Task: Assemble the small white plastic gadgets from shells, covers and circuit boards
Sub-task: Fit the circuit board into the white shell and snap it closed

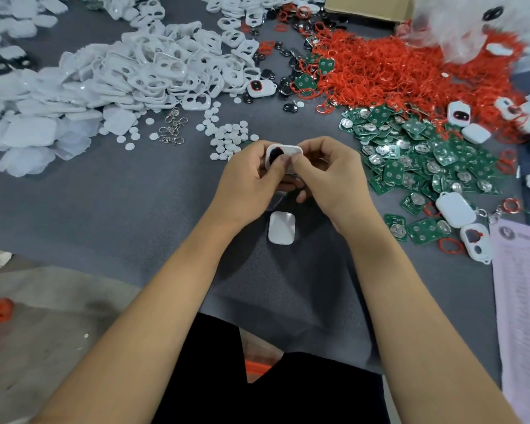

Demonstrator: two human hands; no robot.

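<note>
Both hands meet over the middle of the grey mat, holding one small white shell (289, 150) with a black insert showing in its opening. My left hand (251, 182) grips the shell from the left, thumb on the black part. My right hand (328, 175) pinches it from the right, thumb tip beside the left thumb. A white cover (281, 228) lies flat on the mat just below my hands. A heap of green circuit boards (426, 160) lies to the right. White shells (166, 65) and flat white covers (28, 130) are heaped at the left.
A big pile of red rings (395, 65) fills the upper right. Small white discs (227, 139) and metal clasps (173, 130) lie above my hands. Assembled white gadgets (455, 209) sit at the right, beside a printed sheet (523, 286). A cardboard box (367, 6) stands at the back.
</note>
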